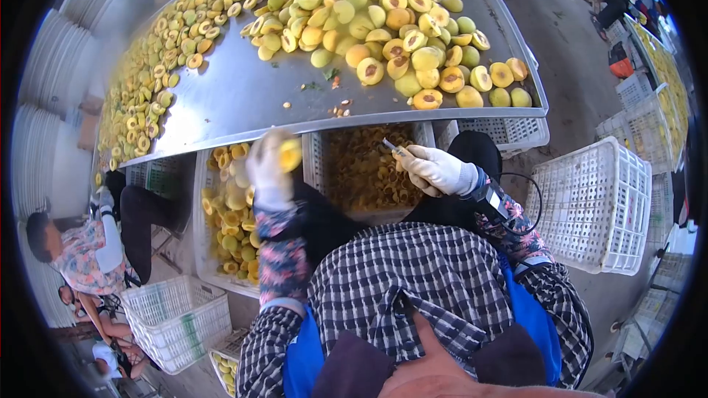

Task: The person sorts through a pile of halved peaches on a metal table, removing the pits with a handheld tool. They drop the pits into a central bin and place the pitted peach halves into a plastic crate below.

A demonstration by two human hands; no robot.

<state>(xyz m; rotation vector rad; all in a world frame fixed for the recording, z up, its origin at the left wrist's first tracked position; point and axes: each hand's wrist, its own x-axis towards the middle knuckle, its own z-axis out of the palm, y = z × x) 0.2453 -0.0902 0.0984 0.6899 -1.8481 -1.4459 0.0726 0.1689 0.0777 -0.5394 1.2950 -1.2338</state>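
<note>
My left hand (270, 169), in a white glove and smeared by motion, is closed on a yellow peach half (290, 155). It is above a crate (259, 291) of halved peaches below the table edge. My right hand (442, 171), also gloved, grips a small pitting tool (391, 146) with a metal tip. The exact shape of that tip is too small to tell. Beneath the right hand is a crate holding brown peach pits and scraps (369, 169). On the metal table (243, 107) ahead lies a big heap of cut peaches (398, 29).
Another pile of peach halves (158, 66) runs along the table's left side. A co-worker (88, 250) sits at the left. White crates stand at the right (590, 206) and lower left (177, 324). Stacked white trays (48, 155) line the far left. A cable hangs by my right forearm.
</note>
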